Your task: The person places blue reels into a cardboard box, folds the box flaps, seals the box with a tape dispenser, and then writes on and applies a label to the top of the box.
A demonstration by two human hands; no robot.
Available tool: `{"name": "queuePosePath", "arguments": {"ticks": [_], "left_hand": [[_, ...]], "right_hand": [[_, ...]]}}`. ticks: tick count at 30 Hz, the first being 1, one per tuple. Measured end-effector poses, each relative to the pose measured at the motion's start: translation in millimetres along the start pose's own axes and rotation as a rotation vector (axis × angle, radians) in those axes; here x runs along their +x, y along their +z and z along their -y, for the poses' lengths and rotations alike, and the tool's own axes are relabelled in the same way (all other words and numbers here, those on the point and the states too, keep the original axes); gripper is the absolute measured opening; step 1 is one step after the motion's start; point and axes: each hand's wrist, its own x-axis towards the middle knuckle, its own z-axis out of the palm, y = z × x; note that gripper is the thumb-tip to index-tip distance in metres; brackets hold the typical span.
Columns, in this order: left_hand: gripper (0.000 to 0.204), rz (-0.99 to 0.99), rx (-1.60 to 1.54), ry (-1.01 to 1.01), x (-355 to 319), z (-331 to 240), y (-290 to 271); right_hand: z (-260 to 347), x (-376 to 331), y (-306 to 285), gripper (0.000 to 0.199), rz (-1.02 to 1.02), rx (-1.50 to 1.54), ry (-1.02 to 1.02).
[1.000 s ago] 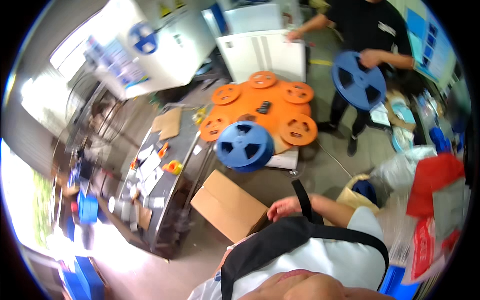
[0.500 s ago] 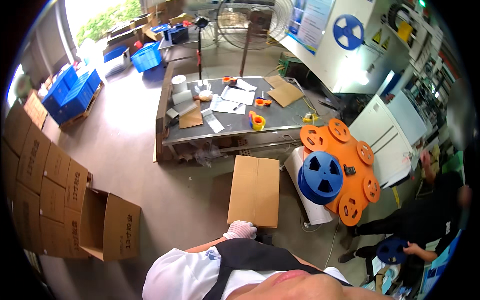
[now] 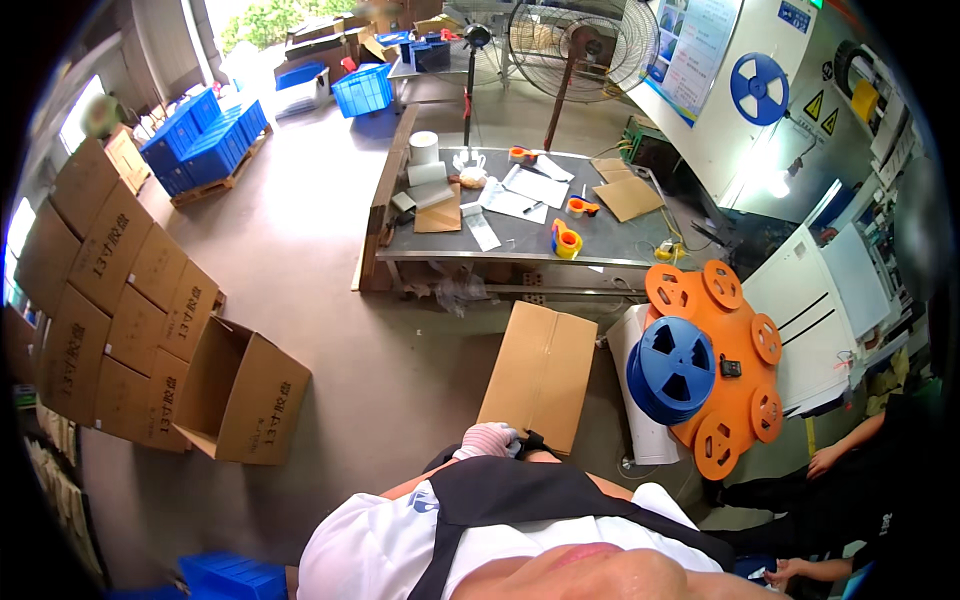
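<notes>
My left hand (image 3: pixel 487 440), in a pale striped glove, is at the near left corner of a closed brown carton (image 3: pixel 540 375). Its fingers look curled; what they hold, if anything, is hidden. My right hand is not visible; only a bit of skin shows behind the black apron (image 3: pixel 530 500), beside a dark thing at the carton's near edge. Tape runs down the carton's top seam. To its right, a stack of blue reels (image 3: pixel 672 365) sits on an orange rack with several round orange discs (image 3: pixel 690 320).
An open carton (image 3: pixel 250 400) stands at left beside stacked cartons (image 3: pixel 110 310). Ahead, a grey worktable (image 3: pixel 430 243) bears tape dispensers, papers and cardboard. Blue crates (image 3: pixel 210 150) lie farther left, another (image 3: pixel 232 575) at lower left. A co-worker in black (image 3: pixel 850 480) is at right.
My view has shifted, moving the surroundings rightward. The carton now sits at a slant, and my left hand stays by its near edge. The co-worker's blue reel is mostly out of sight.
</notes>
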Motion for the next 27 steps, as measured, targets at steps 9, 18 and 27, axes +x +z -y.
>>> {"name": "queuePosePath", "arguments": {"ticks": [9,18,27], "left_hand": [[0.03,-0.049,0.115,0.104,-18,11,27],[0.03,0.176,0.14,0.01,-18,36,-16],[0.029,0.1,-0.093,-0.109,-51,159,-64]], "right_hand": [[-9,56,31,0.049,0.15,-0.289,-0.119],[32,140,106,0.051,0.29,-0.662,-0.215],[84,280,206,0.054,0.407,-1.158,-0.016]]}}
